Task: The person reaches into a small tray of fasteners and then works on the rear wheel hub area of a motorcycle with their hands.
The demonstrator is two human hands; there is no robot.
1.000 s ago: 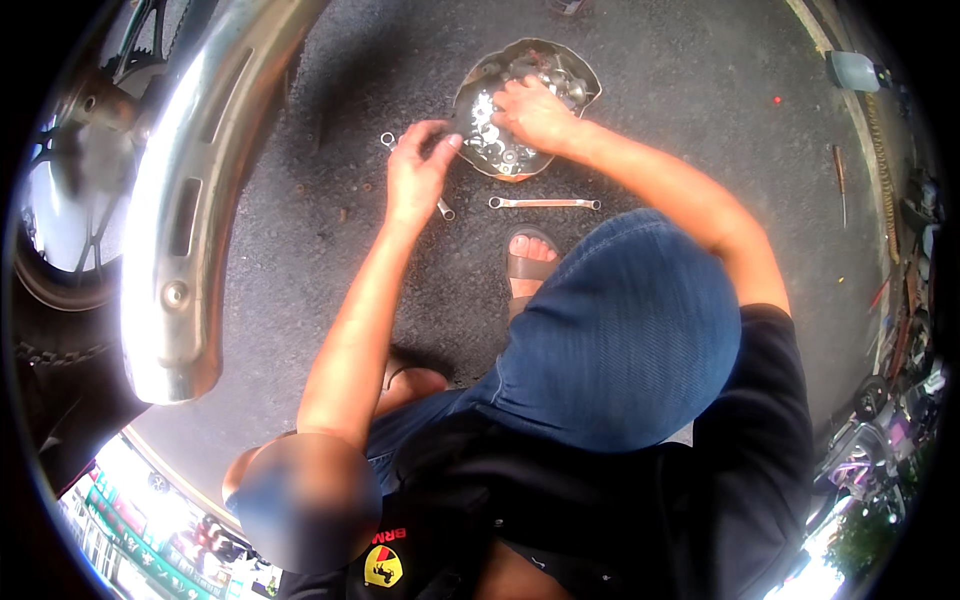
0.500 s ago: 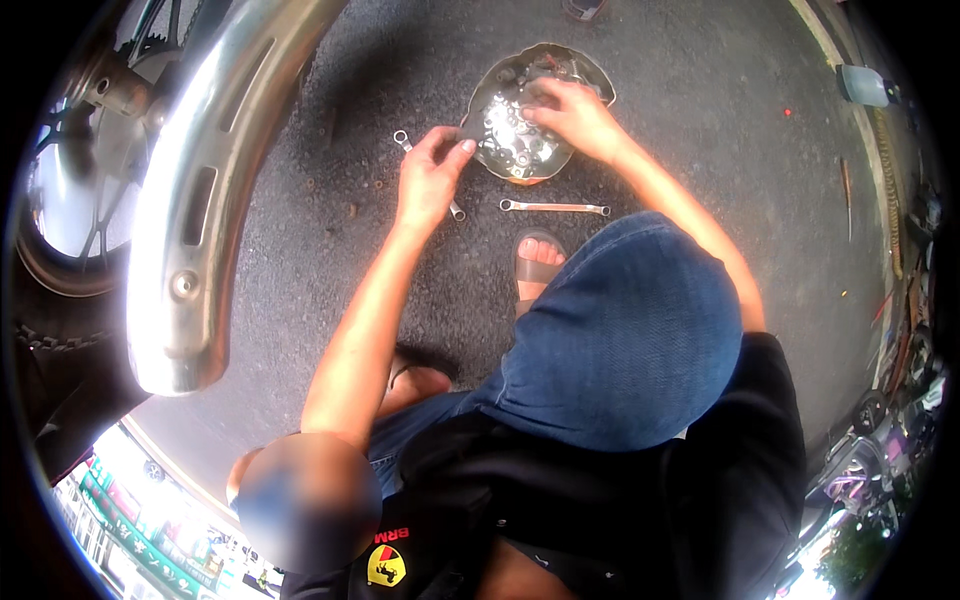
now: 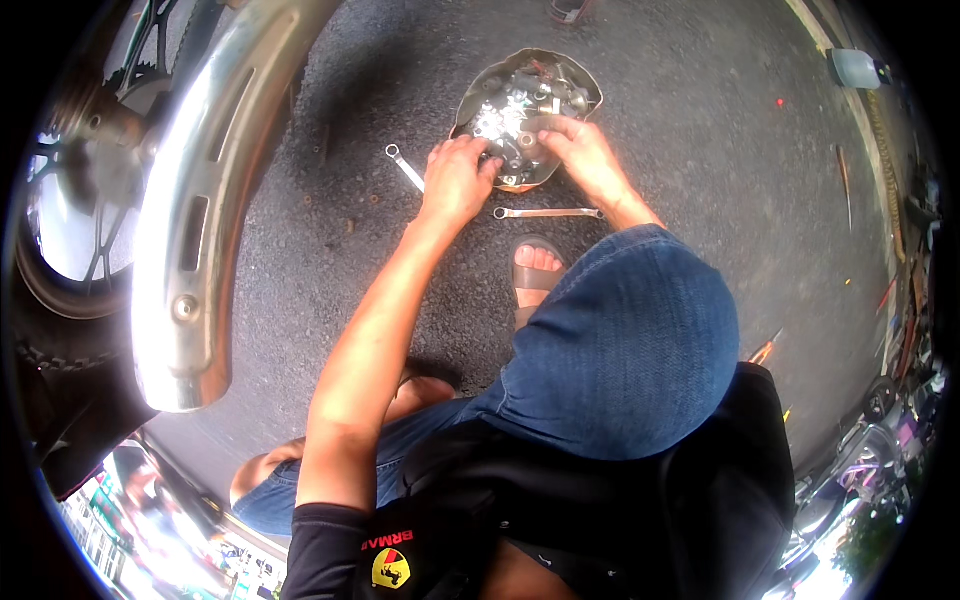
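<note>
A round, dented metal pan (image 3: 582,78) full of small metal parts sits on the asphalt in front of me. My left hand (image 3: 458,180) is at its lower left rim, fingers curled into the parts; what they hold, if anything, is hidden. My right hand (image 3: 590,160) reaches in from the right, thumb and fingers closed over small parts near the middle; I cannot make out what they grip. Two ring spanners lie outside the pan: one (image 3: 404,166) on the left, partly behind my left hand, the other (image 3: 548,213) just below it.
A chrome slotted pipe (image 3: 185,290) and a spoked wheel (image 3: 85,240) fill the left side. My sandalled foot (image 3: 535,262) is below the pan. A long thin tool (image 3: 845,185), orange-handled pliers (image 3: 763,350) and a translucent container (image 3: 855,68) lie at the right.
My left hand has moved rightward onto the pan's lower left rim and into the parts. My right hand has moved lower and rightward within the pan, uncovering more parts at the top.
</note>
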